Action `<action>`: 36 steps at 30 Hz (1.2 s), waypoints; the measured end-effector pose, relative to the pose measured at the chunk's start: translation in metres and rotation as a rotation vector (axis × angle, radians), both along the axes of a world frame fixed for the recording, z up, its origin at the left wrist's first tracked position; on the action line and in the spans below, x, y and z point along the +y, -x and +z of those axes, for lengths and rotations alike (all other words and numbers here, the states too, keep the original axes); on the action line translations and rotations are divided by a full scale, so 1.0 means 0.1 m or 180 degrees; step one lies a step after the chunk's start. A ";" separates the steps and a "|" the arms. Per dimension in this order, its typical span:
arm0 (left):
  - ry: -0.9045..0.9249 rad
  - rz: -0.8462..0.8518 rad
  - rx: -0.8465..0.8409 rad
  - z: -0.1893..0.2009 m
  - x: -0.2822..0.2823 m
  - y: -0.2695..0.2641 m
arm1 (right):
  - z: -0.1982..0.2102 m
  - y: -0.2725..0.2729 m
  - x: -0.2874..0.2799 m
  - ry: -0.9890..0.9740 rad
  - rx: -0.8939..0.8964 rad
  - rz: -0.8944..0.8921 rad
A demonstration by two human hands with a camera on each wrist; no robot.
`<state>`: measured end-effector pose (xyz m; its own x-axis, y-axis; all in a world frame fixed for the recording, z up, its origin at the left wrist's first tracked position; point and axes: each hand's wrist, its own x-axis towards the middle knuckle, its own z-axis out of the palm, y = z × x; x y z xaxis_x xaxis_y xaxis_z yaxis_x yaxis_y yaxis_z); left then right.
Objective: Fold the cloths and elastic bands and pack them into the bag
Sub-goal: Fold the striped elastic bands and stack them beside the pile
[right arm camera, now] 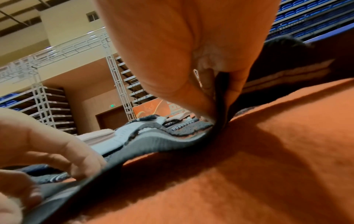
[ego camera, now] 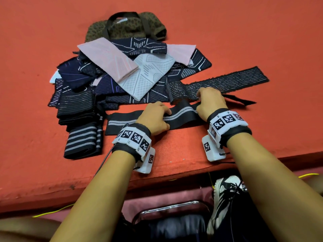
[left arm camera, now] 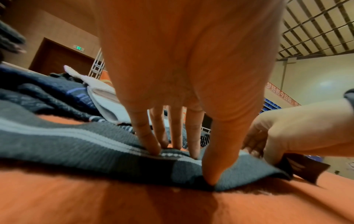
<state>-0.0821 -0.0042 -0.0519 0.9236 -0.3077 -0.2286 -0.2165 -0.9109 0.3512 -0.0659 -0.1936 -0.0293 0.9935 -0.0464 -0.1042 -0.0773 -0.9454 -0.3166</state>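
A black elastic band with grey centre stripes (ego camera: 122,122) lies flat near the front of the orange table (ego camera: 174,154). My left hand (ego camera: 162,117) presses its middle with straight fingers and thumb (left arm camera: 210,174). My right hand (ego camera: 204,103) pinches the band's right end between thumb and finger (right arm camera: 220,115), and that end is lifted into a fold. The leopard-print bag (ego camera: 125,26) lies at the far side behind a pile of dark, pink and white cloths (ego camera: 132,72).
A long black ribbed band (ego camera: 227,81) stretches to the right behind my right hand. Folded striped bands (ego camera: 82,140) are stacked at the left. The table's front edge (ego camera: 174,170) runs just below my wrists, with a chair and a shoe beneath.
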 end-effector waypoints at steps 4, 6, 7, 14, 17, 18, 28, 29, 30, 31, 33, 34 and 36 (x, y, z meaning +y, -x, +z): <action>0.0165 -0.0011 0.0057 -0.02 0.04 -0.02 | 0.07 0.05 0.25 -0.0103 -0.0191 0.0653; 0.0289 -0.0079 0.0111 0.00 0.07 -0.02 | 0.12 0.07 0.34 -0.0040 -0.0310 0.0897; 0.0369 -0.0116 0.0137 0.02 0.09 -0.02 | 0.14 0.08 0.37 -0.0045 -0.0355 0.1003; 0.2225 0.1293 0.0129 0.12 0.28 -0.03 | 0.24 0.27 0.65 0.0034 0.0018 0.1785; 0.2552 0.1533 0.0089 0.19 0.29 -0.05 | 0.18 0.38 0.80 0.0065 0.0447 0.2064; 0.2556 0.1518 0.0148 0.21 0.30 -0.05 | 0.16 0.40 0.84 0.0008 0.0588 0.2088; 0.1701 0.1142 0.0507 0.15 0.47 -0.07 | 0.15 0.43 0.99 -0.0076 0.1173 0.2326; 0.1588 0.1114 0.0482 0.16 0.48 -0.08 | 0.15 0.43 1.01 -0.0082 0.1205 0.2334; 0.1506 0.1096 0.0448 0.16 0.48 -0.08 | 0.15 0.43 1.01 -0.0095 0.1234 0.2338; 0.1455 0.1091 0.0417 0.17 0.47 -0.07 | 0.14 0.43 1.02 -0.0112 0.1263 0.2341; 0.1357 0.1106 0.0347 0.17 0.46 -0.08 | 0.15 0.42 1.01 -0.0170 0.1287 0.2368; 0.1333 0.1129 0.0345 0.17 0.45 -0.08 | 0.14 0.42 0.99 -0.0210 0.1284 0.2370; 0.1479 0.1274 0.0412 0.17 0.45 -0.08 | 0.14 0.40 0.96 -0.0350 0.1255 0.2298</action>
